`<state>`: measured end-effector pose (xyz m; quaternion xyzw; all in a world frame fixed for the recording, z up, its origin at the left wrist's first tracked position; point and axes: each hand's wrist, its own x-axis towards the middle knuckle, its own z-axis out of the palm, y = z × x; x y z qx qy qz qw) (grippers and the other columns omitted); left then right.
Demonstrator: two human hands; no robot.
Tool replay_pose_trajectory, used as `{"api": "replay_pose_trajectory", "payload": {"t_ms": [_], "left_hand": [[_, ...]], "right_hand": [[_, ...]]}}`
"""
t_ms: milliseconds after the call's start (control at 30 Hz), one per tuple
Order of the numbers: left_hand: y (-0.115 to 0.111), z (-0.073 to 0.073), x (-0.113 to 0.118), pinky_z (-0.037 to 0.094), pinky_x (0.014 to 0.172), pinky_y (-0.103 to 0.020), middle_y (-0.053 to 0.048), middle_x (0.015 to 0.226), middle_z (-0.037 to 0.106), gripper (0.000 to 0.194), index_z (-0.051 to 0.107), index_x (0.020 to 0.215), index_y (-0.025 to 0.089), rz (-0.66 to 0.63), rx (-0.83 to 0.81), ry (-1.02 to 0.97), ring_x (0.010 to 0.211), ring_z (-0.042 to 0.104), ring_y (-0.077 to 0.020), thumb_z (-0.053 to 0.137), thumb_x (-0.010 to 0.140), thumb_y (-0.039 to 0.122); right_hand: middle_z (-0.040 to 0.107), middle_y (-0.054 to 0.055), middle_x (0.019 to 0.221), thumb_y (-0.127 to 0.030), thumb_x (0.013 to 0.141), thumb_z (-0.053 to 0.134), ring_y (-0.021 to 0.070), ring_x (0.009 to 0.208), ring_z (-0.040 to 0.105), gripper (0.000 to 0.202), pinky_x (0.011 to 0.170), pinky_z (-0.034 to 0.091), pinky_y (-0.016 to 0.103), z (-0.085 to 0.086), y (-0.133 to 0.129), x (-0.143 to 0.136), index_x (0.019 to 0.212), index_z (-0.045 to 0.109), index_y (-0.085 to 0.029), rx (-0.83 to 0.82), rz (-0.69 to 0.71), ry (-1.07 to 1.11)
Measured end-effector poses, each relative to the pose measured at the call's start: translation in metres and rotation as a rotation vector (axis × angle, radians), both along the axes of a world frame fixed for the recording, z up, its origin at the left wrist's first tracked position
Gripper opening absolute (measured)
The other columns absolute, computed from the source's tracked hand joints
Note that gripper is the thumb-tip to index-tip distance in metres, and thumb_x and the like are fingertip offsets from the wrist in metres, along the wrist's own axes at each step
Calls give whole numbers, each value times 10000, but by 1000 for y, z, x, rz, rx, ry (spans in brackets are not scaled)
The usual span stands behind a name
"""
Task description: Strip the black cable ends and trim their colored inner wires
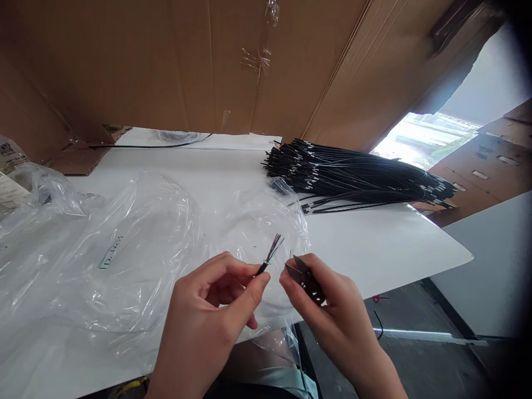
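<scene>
Between the thumb and fingers of my left hand (216, 316) is the end of a black cable (261, 269), its thin coloured wires (273, 248) fanned out and pointing up. My right hand (332, 310) is closed around small dark snips (310, 282). Their two pointed blades are apart and face the wires from the right, without touching them. A large bundle of black cables (353, 172) lies behind my hands, at the back right of the white table (357, 249). The rest of the held cable is hidden by my left hand.
Clear plastic bags (137, 249) spread over the table's left and middle. A big cardboard box (187, 66) stands along the back. One black cable (145, 146) lies near its base. The table's right edge drops to a dark floor (415, 354).
</scene>
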<state>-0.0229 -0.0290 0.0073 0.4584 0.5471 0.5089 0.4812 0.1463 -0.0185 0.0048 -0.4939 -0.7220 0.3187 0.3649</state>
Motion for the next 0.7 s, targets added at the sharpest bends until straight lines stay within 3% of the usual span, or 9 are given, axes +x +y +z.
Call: {"api": "replay_pose_trajectory", "payload": {"t_ms": [200, 367, 700], "left_hand": [[2, 1, -2, 530, 479, -88, 61, 618, 646, 86, 758, 743, 278, -16, 62, 3, 481, 630, -68, 765, 814, 231], [2, 4, 0, 543, 482, -92, 62, 637, 634, 122, 760, 716, 286, -41, 82, -6, 483, 642, -73, 759, 821, 223], [4, -1, 0, 570, 537, -106, 65, 701, 657, 145, 792, 795, 314, -26, 129, 33, 538, 666, -78, 753, 815, 177]], "right_hand": [[467, -77, 662, -291, 1029, 504, 91, 578, 366, 268, 524, 300, 220, 0, -3, 1, 793, 397, -224, -108, 71, -50], [471, -73, 666, -335, 1037, 485, 99, 581, 356, 289, 523, 290, 242, 2, -3, 0, 785, 396, -224, -202, 97, -61], [464, -63, 666, -365, 1052, 445, 111, 585, 337, 309, 524, 275, 256, 0, -5, 1, 783, 382, -227, -229, 94, -69]]}}
